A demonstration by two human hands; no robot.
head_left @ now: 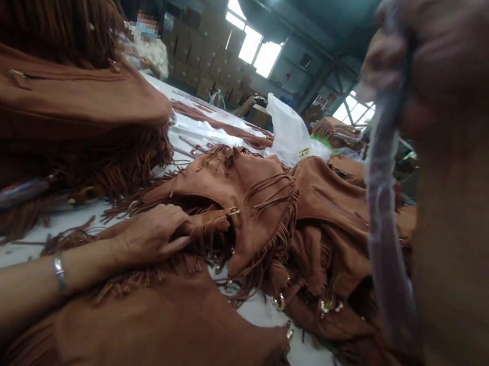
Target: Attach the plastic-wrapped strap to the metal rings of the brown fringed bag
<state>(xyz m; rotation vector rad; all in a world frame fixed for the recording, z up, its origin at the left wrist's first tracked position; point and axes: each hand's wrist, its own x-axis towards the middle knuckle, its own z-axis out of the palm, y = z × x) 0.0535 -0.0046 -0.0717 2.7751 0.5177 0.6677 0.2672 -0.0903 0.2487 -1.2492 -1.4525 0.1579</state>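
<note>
My left hand (157,232), with a silver bracelet at the wrist, is closed round a brown strap tab (211,222) with a metal ring at its end. Beneath that forearm lies a brown fringed bag (171,328), its fringe spread on the table. High at the right and close to the camera, my blurred right hand (455,62) is closed round a strap wrapped in clear plastic (384,233), which hangs down along my forearm. Fringed brown bags (264,205) with metal fittings lie heaped just beyond my left hand.
A tall stack of brown fringed bags (64,101) rises at the left. Further back on the white table (157,89) are long brown strips (226,123) and a white plastic bag (287,124). A masked person (154,53) is at the far side, before stacked cartons (202,49).
</note>
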